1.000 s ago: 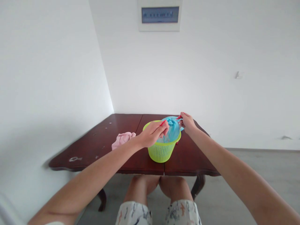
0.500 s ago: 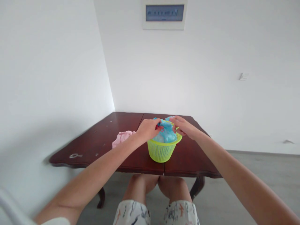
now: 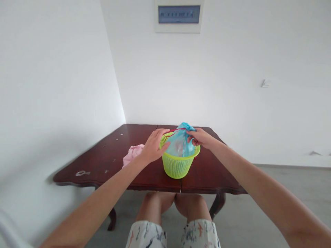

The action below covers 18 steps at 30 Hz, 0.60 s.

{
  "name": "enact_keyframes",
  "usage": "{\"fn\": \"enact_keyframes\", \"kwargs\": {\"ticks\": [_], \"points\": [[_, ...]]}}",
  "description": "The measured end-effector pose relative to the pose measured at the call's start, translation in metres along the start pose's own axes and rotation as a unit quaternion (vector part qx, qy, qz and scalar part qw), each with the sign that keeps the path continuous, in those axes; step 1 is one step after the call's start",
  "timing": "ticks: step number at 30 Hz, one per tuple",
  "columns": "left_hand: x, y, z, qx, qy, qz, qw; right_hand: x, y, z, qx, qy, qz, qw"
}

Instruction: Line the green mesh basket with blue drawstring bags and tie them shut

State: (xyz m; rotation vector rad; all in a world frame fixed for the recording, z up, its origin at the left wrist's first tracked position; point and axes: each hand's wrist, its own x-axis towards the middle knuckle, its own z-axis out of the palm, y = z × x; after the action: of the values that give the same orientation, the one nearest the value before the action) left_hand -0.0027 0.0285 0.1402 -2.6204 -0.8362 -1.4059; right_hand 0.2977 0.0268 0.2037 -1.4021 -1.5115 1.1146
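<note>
A yellow-green mesh basket (image 3: 177, 167) stands near the table's front edge. Inside it sits a thin blue plastic bag (image 3: 178, 146), its top gathered into a peak above the rim. My right hand (image 3: 200, 136) pinches the gathered top from the right side. A red drawstring (image 3: 172, 131) runs from the bag's top across to my left hand (image 3: 155, 144). That hand is at the basket's left rim with fingers stretched out and thumb apart; whether the string touches its fingertips is unclear. What the bag contains is only dimly visible through the plastic.
A crumpled pink cloth (image 3: 131, 154) lies on the dark red wooden table (image 3: 103, 155), left of the basket, partly behind my left arm. Small pale scraps (image 3: 82, 173) dot the table's left side. White walls border the table behind and to the left.
The bag's top has been pulled up into a peak, now in my right hand. My left hand has moved left off the bag and opened, and the red drawstring is stretched out.
</note>
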Motion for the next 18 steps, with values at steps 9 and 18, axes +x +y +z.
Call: {"fn": "enact_keyframes", "kwargs": {"ticks": [9,18], "points": [[-0.088,-0.084,0.067,-0.156,0.038,-0.311,0.937,0.047,-0.102,-0.055,-0.294,0.288,-0.433,0.802],[-0.160,-0.110,0.099,-0.236,-0.049,-0.366,0.899,0.017,-0.056,-0.130,-0.519,0.365,-0.348,0.690]]}}
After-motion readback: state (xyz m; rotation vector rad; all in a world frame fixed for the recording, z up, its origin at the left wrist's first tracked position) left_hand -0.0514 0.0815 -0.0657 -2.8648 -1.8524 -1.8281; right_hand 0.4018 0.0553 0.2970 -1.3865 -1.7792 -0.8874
